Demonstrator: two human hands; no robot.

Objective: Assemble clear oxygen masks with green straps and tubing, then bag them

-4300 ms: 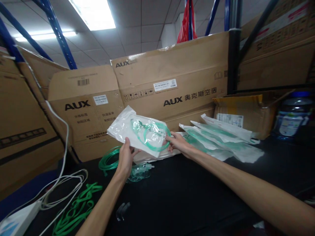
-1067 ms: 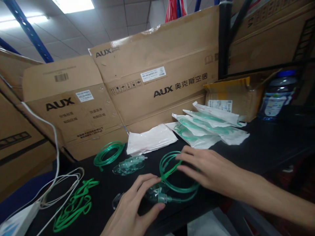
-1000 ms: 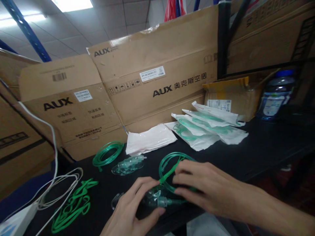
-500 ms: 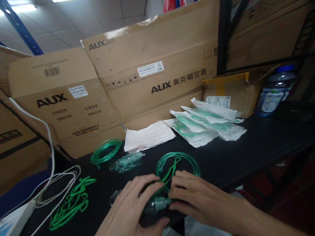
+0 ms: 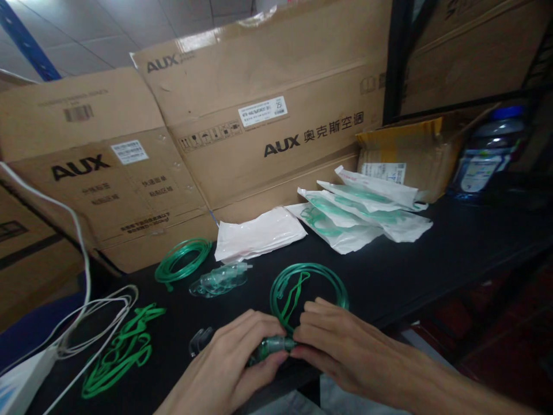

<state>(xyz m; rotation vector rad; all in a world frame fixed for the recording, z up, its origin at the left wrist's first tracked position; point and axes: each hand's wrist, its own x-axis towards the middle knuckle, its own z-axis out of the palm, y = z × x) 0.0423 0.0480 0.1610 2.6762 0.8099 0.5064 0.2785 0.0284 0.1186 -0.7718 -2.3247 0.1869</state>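
My left hand (image 5: 239, 351) is wrapped around a clear greenish oxygen mask (image 5: 273, 344), its thumb and fingers closed near the connector. My right hand (image 5: 332, 337) pinches the green tubing end where it meets that connector; the fingers hide how far the parts are joined. Behind the hands lies a coil of green oxygen tubing (image 5: 309, 267), with a green elastic strap (image 5: 294, 297) looped inside it. A clear piece (image 5: 201, 340) shows on the table beside my left hand, mostly covered by it.
Farther back lie clear masks (image 5: 222, 280), another tubing coil (image 5: 162, 270), white packets (image 5: 261, 233) and filled pouches (image 5: 345, 230). Green straps (image 5: 138, 340) and white cables (image 5: 86, 340) are on the left. Cardboard boxes (image 5: 242, 167) stand behind; a blue-capped bottle (image 5: 486, 155) stands at right.
My left thumb has moved up and closed onto the mask's connector. My right fingers have come closer to the left ones at the joint. The view has shifted slightly.
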